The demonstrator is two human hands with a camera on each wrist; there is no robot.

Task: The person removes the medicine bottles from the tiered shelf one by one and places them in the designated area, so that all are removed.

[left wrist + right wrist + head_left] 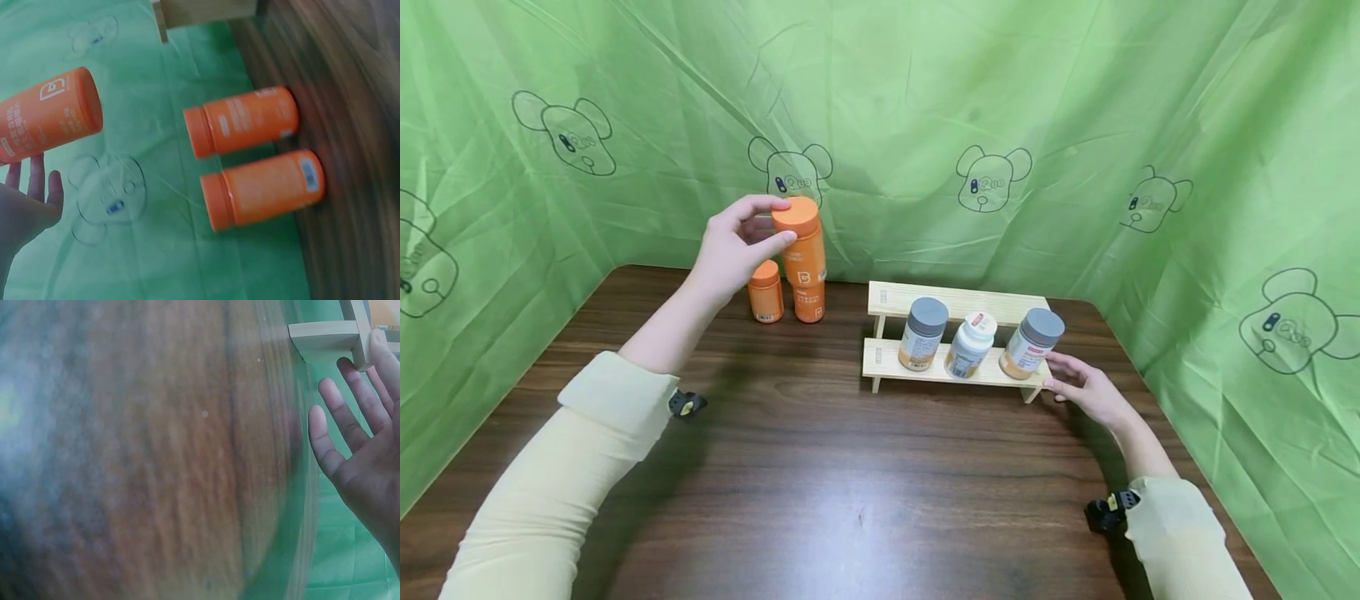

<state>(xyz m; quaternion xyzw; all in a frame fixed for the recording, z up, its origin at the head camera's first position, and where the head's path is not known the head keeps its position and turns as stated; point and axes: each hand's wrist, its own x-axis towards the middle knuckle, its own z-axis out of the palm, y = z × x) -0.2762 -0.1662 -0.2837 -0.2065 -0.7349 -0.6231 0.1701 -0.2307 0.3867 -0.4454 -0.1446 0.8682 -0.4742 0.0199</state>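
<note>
The wooden table (820, 467) lies under both hands, with green sheeting (1075, 100) printed with bear outlines hung behind and to each side, likely to wall off the work area.

Just ahead of the right hand (1086, 387) stands the two-step wooden rack (955, 302). Its lower step carries three bottles side by side: a grey-capped bottle (922, 333) farthest from that hand, a white bottle (972, 343) in the middle, and a second grey-capped bottle (1033, 343) nearest the fingertips, leaning a little. The upper step is bare. The right hand is spread with straight fingers and holds nothing; it rests at the rack's near end, seemingly to steady it, and the right wrist view shows the fingertips at the rack's leg.

The left hand (733, 250) is raised above the table's far edge, its thumb and fingers curled round the cap end of the tall orange bottle (802, 237), which it holds upright and clear of the table. The grip near the top leaves the body free, which would suit setting it down on a step.

That bottle is a smooth orange cylinder with a wide orange cap, a white square logo and white print.

Directly below the left hand, two shorter orange bottles (808, 302) stand close together on the table, the smaller one (766, 292) beside the wrist.
</note>
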